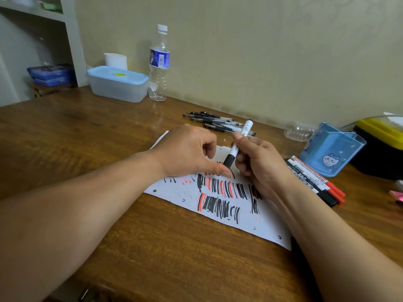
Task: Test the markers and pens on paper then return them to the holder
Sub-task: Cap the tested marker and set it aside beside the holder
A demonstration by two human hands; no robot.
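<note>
While the right hand [259, 162] is gripping the white marker [239, 138] tilted, black cap [229, 161] down over the scribbled paper [266, 225], the left hand [187, 151] is resting on that paper with fingers curled, thumb just beside the black cap; whether it is pinching it, I cannot tell. Other markers [314, 182] are lying beside the blue holder [331, 149].

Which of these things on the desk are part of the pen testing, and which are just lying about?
Part of the job: marker in the right hand, scribbled paper, pile of pens, other markers, blue holder.

Just lying about: water bottle, lidded box, crushed bottle, yellow box.
</note>
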